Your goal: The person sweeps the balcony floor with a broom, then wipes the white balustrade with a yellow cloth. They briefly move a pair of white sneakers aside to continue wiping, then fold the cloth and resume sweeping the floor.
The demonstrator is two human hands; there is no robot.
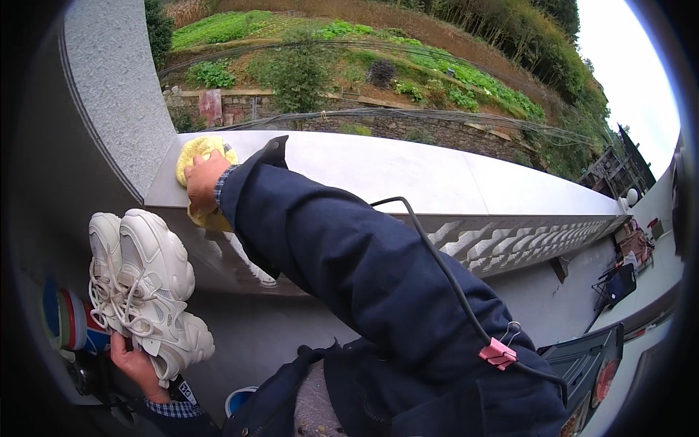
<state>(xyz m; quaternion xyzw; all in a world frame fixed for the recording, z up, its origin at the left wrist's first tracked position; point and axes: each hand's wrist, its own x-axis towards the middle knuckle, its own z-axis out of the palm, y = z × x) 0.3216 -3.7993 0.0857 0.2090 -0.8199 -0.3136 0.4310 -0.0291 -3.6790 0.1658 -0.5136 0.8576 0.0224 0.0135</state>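
My right hand point(204, 177) presses a yellow cloth point(195, 150) onto the white ledge point(349, 169) of a balustrade, close to a speckled stone pillar point(117, 82). Part of the cloth hangs over the ledge's near edge. At the lower left, my left hand point(136, 363) grips a pair of off-white chunky sneakers point(155, 267) by their heel ends. The sneakers are held together with toes pointing up, beside the pillar and below the ledge. Their laces hang loosely across the front. The fingers of my left hand are partly hidden behind the shoes.
Stacked coloured buckets point(82, 322) stand at the left, and the blue inside of another container point(237, 401) shows near my body. A black cable point(437, 251) runs along my right sleeve, held by a pink binder clip point(498, 354). Beyond the ledge lie wires and a terraced garden.
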